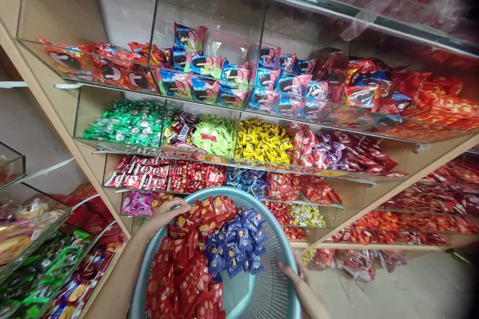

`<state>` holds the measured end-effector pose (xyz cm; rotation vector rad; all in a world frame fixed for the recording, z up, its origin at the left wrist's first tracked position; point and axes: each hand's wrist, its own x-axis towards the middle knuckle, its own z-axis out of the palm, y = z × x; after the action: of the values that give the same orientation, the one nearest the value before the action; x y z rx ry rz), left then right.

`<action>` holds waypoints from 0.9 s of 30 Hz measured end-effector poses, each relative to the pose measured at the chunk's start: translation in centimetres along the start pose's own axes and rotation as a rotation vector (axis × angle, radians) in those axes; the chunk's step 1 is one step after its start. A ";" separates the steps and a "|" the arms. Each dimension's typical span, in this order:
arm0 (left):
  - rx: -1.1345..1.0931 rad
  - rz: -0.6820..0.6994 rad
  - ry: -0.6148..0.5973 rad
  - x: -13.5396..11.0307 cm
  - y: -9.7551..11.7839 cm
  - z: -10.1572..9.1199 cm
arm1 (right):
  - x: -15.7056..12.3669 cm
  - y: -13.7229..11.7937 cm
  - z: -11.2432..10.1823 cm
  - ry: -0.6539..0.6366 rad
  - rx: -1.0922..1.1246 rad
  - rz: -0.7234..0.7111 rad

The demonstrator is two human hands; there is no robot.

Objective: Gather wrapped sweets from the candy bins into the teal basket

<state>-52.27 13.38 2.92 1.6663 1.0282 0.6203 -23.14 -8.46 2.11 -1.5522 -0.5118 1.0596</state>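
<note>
A teal plastic basket (pixel 279 232) with slotted walls is in front of me, tilted so I look down into it. My left hand (pixel 164 215) grips its left rim, the fingertips reaching over the edge. My right hand (pixel 304 284) holds the right side, thumb over the rim and the other fingers mostly hidden behind the wall. Red wrapped packets (pixel 183 269) fill the left and back of the basket. A heap of small blue-purple wrapped packets (pixel 237 241) lies right of them. Bare basket floor shows at the lower right.
Tiered shelves with clear dividers stand ahead, holding blue-and-pink cookie packs (pixel 204 87), green packets (pixel 125 122), yellow sweets (pixel 264 140) and red-and-white packets (pixel 140 172). More bins (pixel 41 259) stand at the left. Plastic bags (pixel 359 261) lie on the floor (pixel 422 289) at right.
</note>
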 end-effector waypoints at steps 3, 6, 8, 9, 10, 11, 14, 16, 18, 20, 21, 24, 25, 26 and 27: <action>0.020 -0.013 0.015 -0.1 0.1 0.1 | -0.2 0.4 0.1 0.050 0.080 -0.024; 0.029 -0.024 -0.014 -0.4 0.7 0.2 | 0.1 1.2 -0.1 0.078 0.098 -0.020; 0.029 -0.031 -0.024 -0.6 1.0 0.2 | 0.2 1.5 -0.2 0.080 0.086 -0.011; 0.028 -0.031 -0.021 -0.6 1.1 0.2 | 0.2 1.7 -0.3 0.085 0.079 -0.008; 0.027 -0.028 -0.018 -0.7 1.1 0.3 | 0.2 1.8 -0.4 0.094 0.073 -0.007; 0.029 -0.023 -0.010 -0.7 1.1 0.3 | 0.1 1.9 -0.5 0.104 0.071 -0.005; 0.047 -0.010 0.016 -0.6 0.7 0.6 | 0.1 2.2 -1.0 0.124 0.087 0.001; 0.057 0.000 0.020 -0.5 0.6 0.8 | 0.1 2.5 -1.4 0.129 0.081 -0.015; 0.061 0.004 0.023 -0.5 0.7 1.0 | 0.1 2.7 -2.0 0.132 0.040 -0.036; 0.065 0.003 0.028 -0.4 1.0 1.3 | -0.1 2.6 -2.5 0.126 0.001 -0.038; 0.067 0.003 0.025 -0.3 1.2 1.4 | -0.3 2.6 -2.7 0.115 -0.007 -0.030; 0.064 0.014 0.003 0.0 1.7 2.0 | -1.3 2.2 -3.2 0.068 0.002 0.010; 0.060 0.020 -0.011 0.2 1.8 2.2 | -1.6 2.1 -3.3 0.062 0.011 0.023; 0.054 0.026 -0.021 0.4 1.9 2.5 | -1.9 2.1 -3.4 0.067 0.018 0.036; 0.050 0.033 -0.037 0.6 2.0 2.8 | -2.2 2.2 -3.5 0.080 0.024 0.046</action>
<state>-49.11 12.35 3.83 1.7351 0.9982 0.5881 -21.76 -12.71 0.67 -1.5851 -0.4092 1.0300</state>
